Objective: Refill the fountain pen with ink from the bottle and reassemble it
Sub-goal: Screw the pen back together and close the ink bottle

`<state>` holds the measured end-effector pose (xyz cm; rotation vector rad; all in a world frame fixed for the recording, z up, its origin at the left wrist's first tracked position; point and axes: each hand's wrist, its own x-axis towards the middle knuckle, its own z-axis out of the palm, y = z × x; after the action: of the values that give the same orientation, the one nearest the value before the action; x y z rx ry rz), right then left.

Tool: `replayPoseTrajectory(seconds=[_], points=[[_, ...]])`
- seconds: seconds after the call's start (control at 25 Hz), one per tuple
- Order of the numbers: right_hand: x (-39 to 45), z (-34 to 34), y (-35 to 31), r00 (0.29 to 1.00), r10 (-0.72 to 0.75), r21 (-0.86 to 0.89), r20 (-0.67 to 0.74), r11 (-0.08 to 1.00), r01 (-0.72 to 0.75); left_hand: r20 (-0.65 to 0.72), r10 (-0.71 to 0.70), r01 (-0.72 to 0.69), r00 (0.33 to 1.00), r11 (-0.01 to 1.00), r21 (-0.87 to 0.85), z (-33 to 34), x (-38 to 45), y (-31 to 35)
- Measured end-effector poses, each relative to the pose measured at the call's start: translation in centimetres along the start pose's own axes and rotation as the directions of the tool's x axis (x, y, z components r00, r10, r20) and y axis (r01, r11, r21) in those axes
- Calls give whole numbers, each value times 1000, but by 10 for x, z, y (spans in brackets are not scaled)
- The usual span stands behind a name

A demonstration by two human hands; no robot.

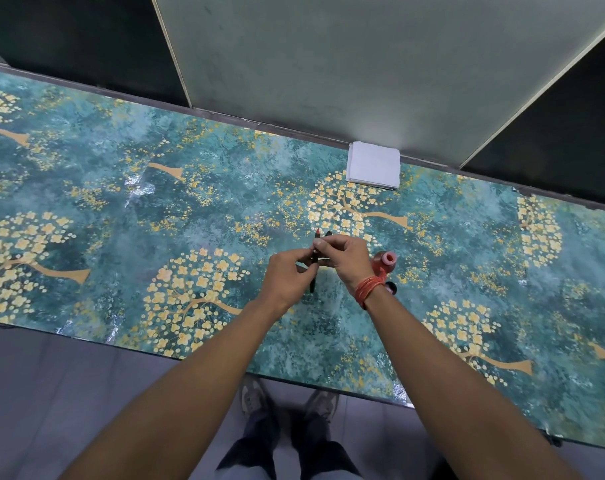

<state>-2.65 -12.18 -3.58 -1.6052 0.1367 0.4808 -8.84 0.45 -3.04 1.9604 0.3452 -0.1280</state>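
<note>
Both hands meet above the middle of the table around a thin dark fountain pen (313,271). My left hand (289,277) grips the pen's lower barrel. My right hand (346,256) pinches the upper part, where a red tip and a second dark piece stick out above the fingers. An open red ink bottle (387,260) stands on the table just right of my right hand. Its dark cap (391,287) lies beside the wrist, partly hidden by a red thread band.
A folded white tissue (373,165) lies at the table's far edge against a pale wall panel. The table (155,209) has a glossy teal cover with yellow flower trees. Its near edge runs in front of my feet.
</note>
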Motion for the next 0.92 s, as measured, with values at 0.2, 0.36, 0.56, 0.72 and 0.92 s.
replayPoseTrajectory(seconds=[0.2, 0.36, 0.56, 0.72, 0.92], points=[[22, -2, -3, 957, 2, -330, -290, 939, -102, -66, -96, 96, 993, 995, 7, -5, -3, -5], [47, 2, -6, 942, -1, -781, -337, 558, -279, -67, -138, 138, 988, 990, -1, -6, -7, -11], [55, 12, -5, 960, 28, -746, -278, 624, -234, -36, -153, 153, 988, 988, 7, -6, -17, -13], [31, 6, -10, 968, 63, -139, -244, 985, -99, -1, -148, 148, 989, 989, 14, -7, -20, -14], [11, -1, -12, 984, 30, -49, -173, 998, -39, 27, -109, 108, 994, 994, 33, 0, -25, -8]])
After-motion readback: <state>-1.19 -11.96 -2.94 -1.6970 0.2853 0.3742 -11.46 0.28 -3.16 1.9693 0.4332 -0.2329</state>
